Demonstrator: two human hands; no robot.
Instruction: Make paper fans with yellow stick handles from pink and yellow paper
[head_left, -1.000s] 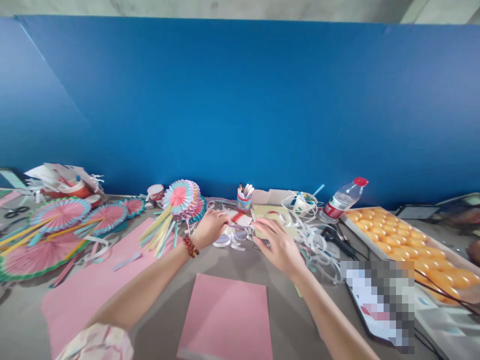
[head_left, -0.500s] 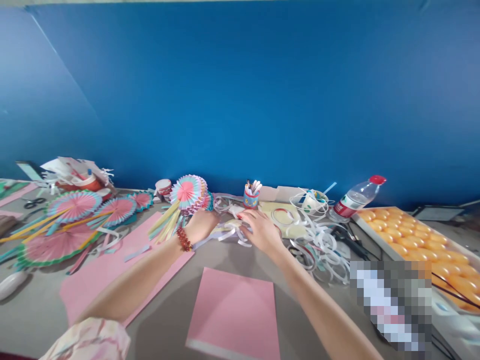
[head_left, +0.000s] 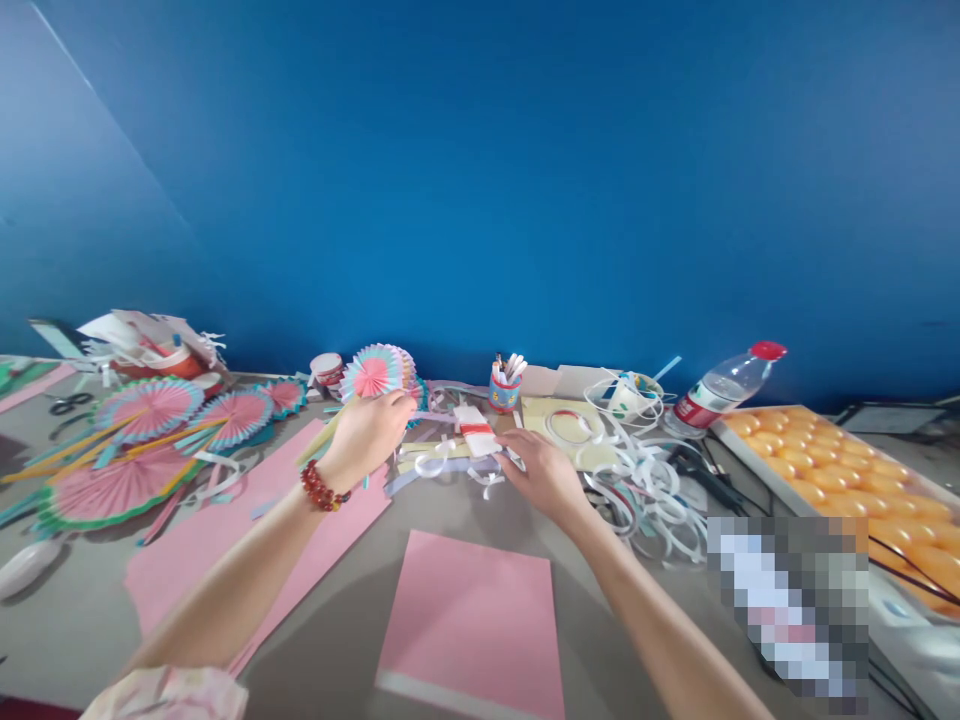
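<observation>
My left hand (head_left: 369, 432), wearing a beaded bracelet (head_left: 324, 487), is raised in front of a pleated paper rosette (head_left: 375, 372). Its fingers are closed, with a pale lilac paper strip (head_left: 431, 414) running out to the right of the fingertips. My right hand (head_left: 546, 478) has its fingers apart, their tips at the edge of a white packet with a red band (head_left: 475, 430). Curled white paper strips (head_left: 442, 462) lie around and below the packet. Nearer to me, a pink paper square (head_left: 472, 620) lies flat between my forearms.
Pleated paper fans (head_left: 150, 415) and scissors (head_left: 71, 403) lie at the left, beside a large pink sheet (head_left: 217, 560). A pen cup (head_left: 505, 390) stands at the back. Tangled paper strips (head_left: 660, 500), a bottle (head_left: 720, 392) and a tray of orange balloon-like shapes (head_left: 832, 465) occupy the right.
My left hand has moved left and up, away from the strips. The right hand has shifted right and down, so the red-banded white packet shows more fully.
</observation>
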